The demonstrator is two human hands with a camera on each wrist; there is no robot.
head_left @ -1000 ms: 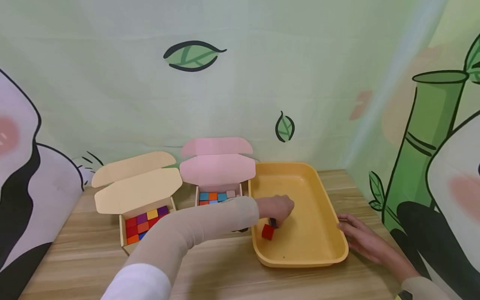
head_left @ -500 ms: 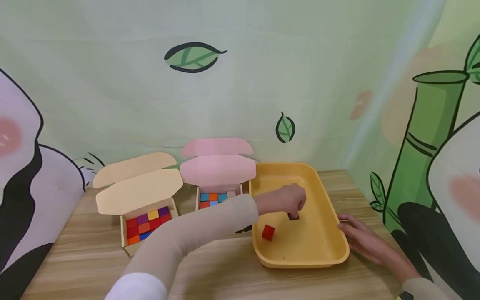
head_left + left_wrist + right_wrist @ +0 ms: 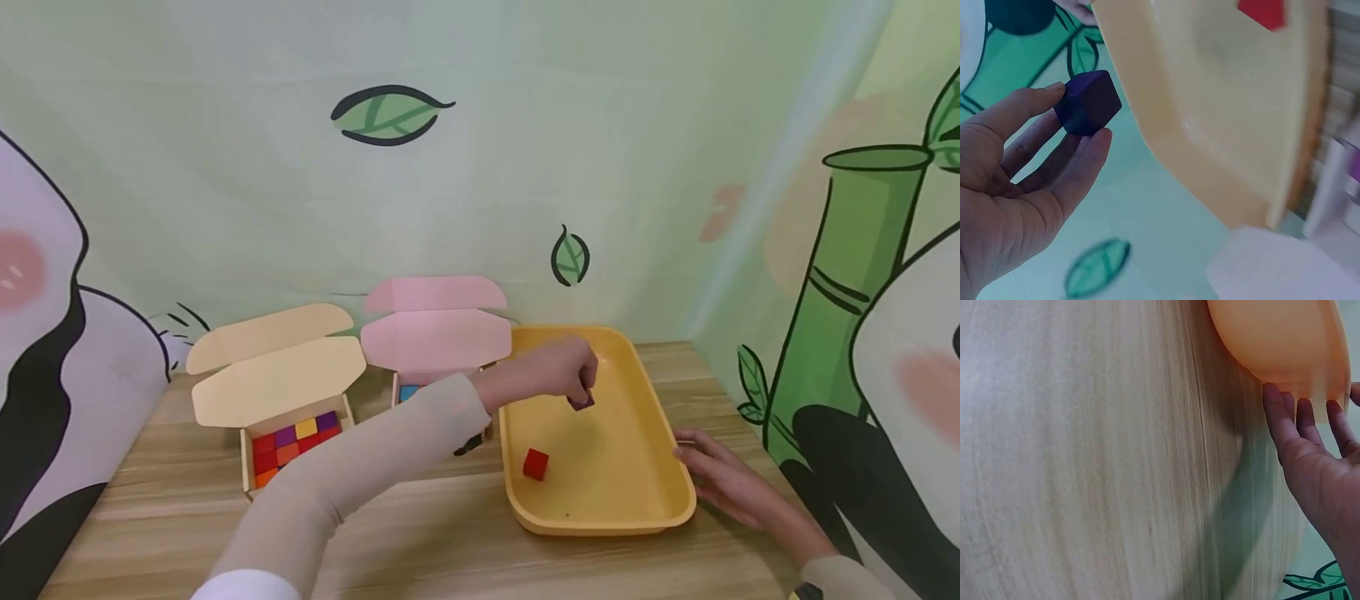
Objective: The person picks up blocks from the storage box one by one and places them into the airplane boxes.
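Observation:
My left hand (image 3: pixel 561 367) is raised over the yellow tray (image 3: pixel 637 500) and pinches a dark purple cube (image 3: pixel 1089 103) between thumb and fingertips. In the left wrist view the cube is apart from the tray wall. A red cube (image 3: pixel 536 464) lies on the tray floor near its front left corner. At the tray's right side, my right hand (image 3: pixel 723 479) touches the outer wall with its fingertips. The right wrist view shows those fingers (image 3: pixel 1280 419) nearly straight and spread against the wall.
A tan box (image 3: pixel 246 467) with its lid raised stands at left, holding several coloured cubes. Beside the tray is a pink-lidded box (image 3: pixel 435 340); my left sleeve (image 3: pixel 405 450) hides most of its cubes. A printed cloth (image 3: pixel 480 183) hangs behind the wooden table (image 3: pixel 420 542).
My left hand has lifted the purple cube from beside the red cube, moving it right, then back toward the tray's far end. The red cube and my right hand stay in place.

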